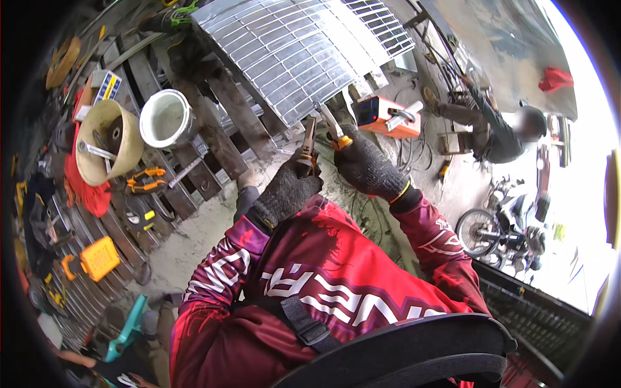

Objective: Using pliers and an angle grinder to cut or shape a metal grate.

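My left hand (pixel 284 189), in a dark knit glove, is closed around a pair of pliers (pixel 309 139). Their metal jaws point up toward the near edge of a wire mesh panel (pixel 284 61). To the right, my gloved right hand (pixel 370 163) grips a tool with an orange handle (pixel 341 141); its long flat metal end reaches up to the same edge, and its exact kind is unclear. The mesh lies over a shiny metal sheet. Whether either tool touches a wire is hard to make out.
On the slatted bench at left stand a white bucket (pixel 167 119) and a beige bucket (pixel 97 149) with tools, near orange-handled pliers (pixel 146 180) and a yellow case (pixel 99 258). An orange machine (pixel 388 118) stands right of the mesh. Another person (pixel 498 132) and a motorcycle (pixel 501 226) are at right.
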A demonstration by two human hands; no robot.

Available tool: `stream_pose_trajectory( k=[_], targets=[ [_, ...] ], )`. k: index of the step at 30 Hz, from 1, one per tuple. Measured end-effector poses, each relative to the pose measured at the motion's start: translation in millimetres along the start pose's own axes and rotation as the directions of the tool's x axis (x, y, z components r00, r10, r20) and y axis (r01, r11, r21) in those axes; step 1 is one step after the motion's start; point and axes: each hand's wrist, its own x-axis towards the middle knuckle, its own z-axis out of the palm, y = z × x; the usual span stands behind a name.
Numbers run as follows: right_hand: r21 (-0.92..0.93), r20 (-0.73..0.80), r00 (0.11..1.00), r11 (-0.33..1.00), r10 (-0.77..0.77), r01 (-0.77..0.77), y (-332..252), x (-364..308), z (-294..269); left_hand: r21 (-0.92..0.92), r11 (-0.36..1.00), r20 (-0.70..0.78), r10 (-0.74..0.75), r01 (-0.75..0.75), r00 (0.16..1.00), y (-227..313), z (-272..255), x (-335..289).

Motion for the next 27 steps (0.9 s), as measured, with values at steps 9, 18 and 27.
stream_pose_trajectory(
  k=[9,18,27],
  targets=[
    [-0.181,-0.061,0.93,0.92,-0.363,0.348,11,26,-3,0.127,0.992,-0.125,0.034,-0.018,0.992,31,-7,-12],
    [-0.216,-0.053,0.936,0.919,-0.349,0.331,14,28,0,0.132,0.941,-0.138,-0.293,0.31,0.946,84,-14,-28],
    [-0.178,-0.054,0.957,0.946,-0.284,0.27,10,22,2,0.364,0.886,-0.123,-0.26,0.287,0.958,113,-23,-41]
  ],
)
